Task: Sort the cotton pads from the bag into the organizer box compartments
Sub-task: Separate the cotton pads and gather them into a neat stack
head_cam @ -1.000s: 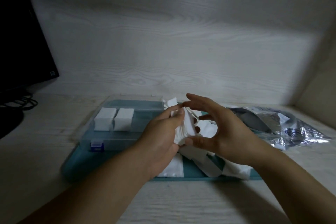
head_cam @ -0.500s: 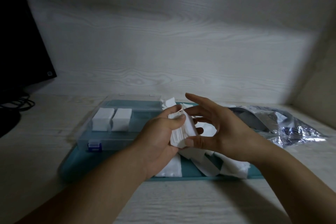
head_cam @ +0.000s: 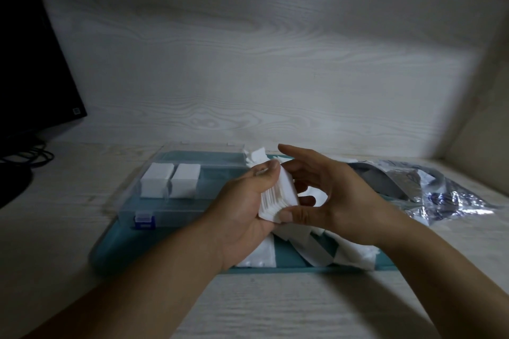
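A stack of white square cotton pads [head_cam: 281, 195] is held upright between both hands over the teal mat. My left hand [head_cam: 245, 212] grips the stack from the left, thumb on its top edge. My right hand [head_cam: 330, 201] pinches its lower right corner with the thumb, the other fingers spread behind it. The clear organizer box [head_cam: 190, 203] lies to the left, with two stacks of pads [head_cam: 170, 183] in its left compartments. Loose pads [head_cam: 311, 248] lie scattered on the mat below the hands. The silvery bag [head_cam: 429, 190] lies to the right.
The teal mat [head_cam: 286, 256] lies under the box and the loose pads on a pale wooden desk. A dark monitor [head_cam: 30, 58] with cables stands at the far left. A wooden wall rises behind, and a side panel closes off the right.
The stack has tilted a little and my right hand's fingers have shifted along it. Both hands stay in about the same place.
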`<state>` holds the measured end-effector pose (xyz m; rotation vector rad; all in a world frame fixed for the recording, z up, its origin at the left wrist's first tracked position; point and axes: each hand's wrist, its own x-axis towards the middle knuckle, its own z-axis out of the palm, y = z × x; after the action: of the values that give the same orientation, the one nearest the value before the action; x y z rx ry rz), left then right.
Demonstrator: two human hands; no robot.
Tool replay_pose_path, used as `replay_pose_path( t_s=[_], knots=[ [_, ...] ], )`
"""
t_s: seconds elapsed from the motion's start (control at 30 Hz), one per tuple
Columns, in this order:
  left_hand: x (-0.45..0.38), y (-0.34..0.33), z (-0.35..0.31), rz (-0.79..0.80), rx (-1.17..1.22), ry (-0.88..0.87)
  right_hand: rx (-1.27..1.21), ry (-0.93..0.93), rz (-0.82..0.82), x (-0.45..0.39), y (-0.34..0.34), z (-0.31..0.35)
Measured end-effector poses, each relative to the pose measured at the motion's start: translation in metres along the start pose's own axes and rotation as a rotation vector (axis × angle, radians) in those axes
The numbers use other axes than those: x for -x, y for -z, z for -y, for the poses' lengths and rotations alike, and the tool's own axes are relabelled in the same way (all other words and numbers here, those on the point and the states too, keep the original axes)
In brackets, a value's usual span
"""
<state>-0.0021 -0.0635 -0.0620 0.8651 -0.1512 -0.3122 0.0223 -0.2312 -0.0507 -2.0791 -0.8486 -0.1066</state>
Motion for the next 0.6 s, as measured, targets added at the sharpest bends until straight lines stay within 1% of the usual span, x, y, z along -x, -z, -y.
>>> replay_pose_path(
  t_s=[0.17, 0.3, 0.43, 0.6],
  knots=[
    [-0.0036, 0.003, 0.0035, -0.005, -0.074, -0.034, -0.027, -0.011, 0.006, -0.0001, 0.0025, 0.0002],
    [-0.0061, 0.0069, 0.0044, -0.02, -0.068, -0.032, -0.029, -0.008, -0.013, -0.0006, 0.0053, 0.0007],
    [-0.0053, 0.0066, 0.0032, 0.015, -0.058, -0.036, -0.07, -0.006, -0.011, -0.0006, 0.0063, 0.0016],
    [-0.0034, 0.0065, 0.0034, 0.073, -0.087, -0.057, -0.026, -0.001, 0.065, 0.0012, 0.0045, 0.0028]
  ],
)
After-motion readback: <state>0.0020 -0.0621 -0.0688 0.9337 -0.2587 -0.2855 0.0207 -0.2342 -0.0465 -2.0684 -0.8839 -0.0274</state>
